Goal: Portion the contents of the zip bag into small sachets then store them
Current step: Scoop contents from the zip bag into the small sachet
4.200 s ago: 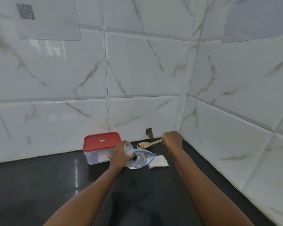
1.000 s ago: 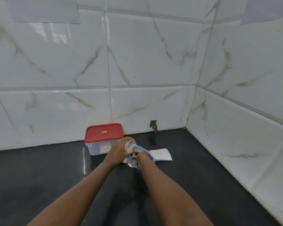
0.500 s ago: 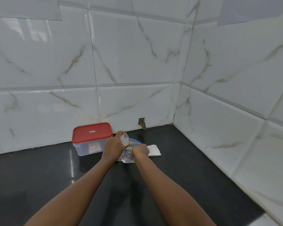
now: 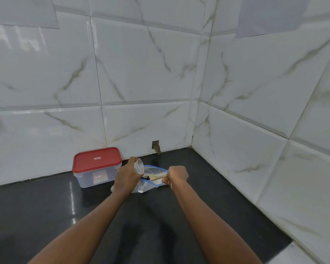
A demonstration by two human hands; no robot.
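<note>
- Head view: the left hand point(image 4: 126, 177) is curled round a small clear sachet point(image 4: 138, 165), holding its open mouth up just above the zip bag point(image 4: 151, 185), which lies on the black counter point(image 4: 46, 216).
- The right hand point(image 4: 178, 177) is fisted on a wooden spoon point(image 4: 157, 176), whose bowl is inside the bag's blue-rimmed mouth.
- Half a second ago the right hand was pressed close to the left; now it is drawn out to the right and the spoon shows.
- The red-lidded container point(image 4: 95, 174) stands closed just left of the hands, as before.
</note>
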